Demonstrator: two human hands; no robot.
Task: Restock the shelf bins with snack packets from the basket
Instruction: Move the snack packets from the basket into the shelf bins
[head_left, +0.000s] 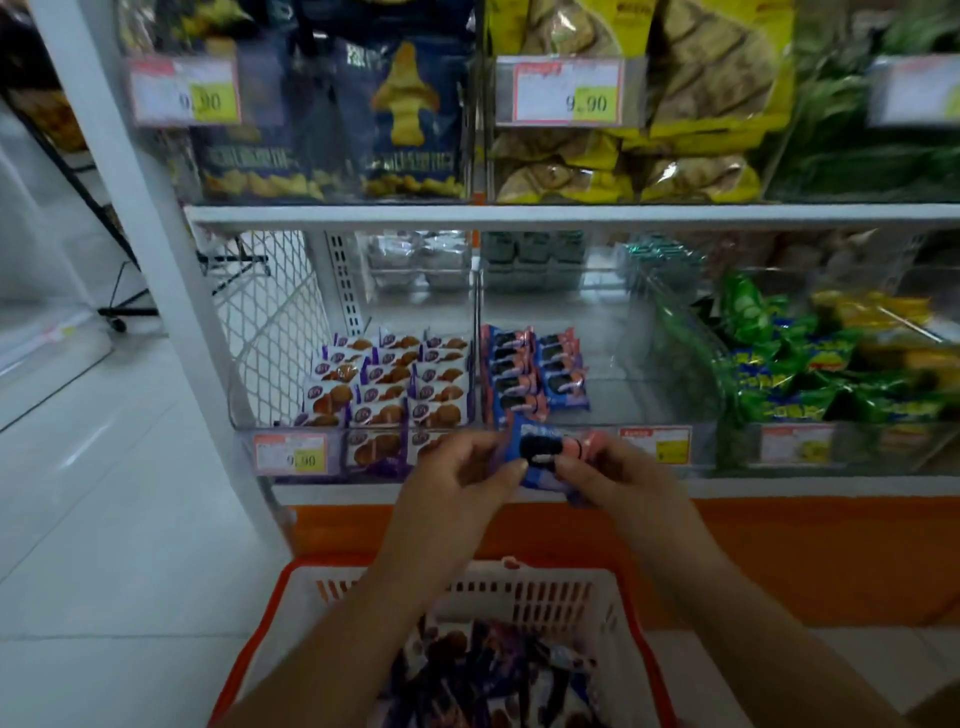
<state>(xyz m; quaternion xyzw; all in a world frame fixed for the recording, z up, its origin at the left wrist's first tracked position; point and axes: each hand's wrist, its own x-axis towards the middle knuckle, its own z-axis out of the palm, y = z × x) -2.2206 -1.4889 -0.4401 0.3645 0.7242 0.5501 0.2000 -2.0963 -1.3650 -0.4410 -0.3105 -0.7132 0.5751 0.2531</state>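
Glossy foil packet (545, 454); clear plastic bins (613, 415).

The light is soft, cool and rather dim, with a blue-green cast. It falls evenly from overhead, and shadows are faint. The blue cookie packet (540, 457) pinched between the left grip (462, 470) and the right grip (618, 475) is smeared soft. Above the grips, the price tags (566, 93) and big snack bags (405, 119) blur most. Just beyond the grips, the clear bin front (623, 410) carries hazy reflections. Left of the grips, the floor tiles (104, 467) shine pale and the white upright (156, 260) bows with wide-angle distortion. Below the grips, the contents of the basket (311, 613) are dark and unsharp.
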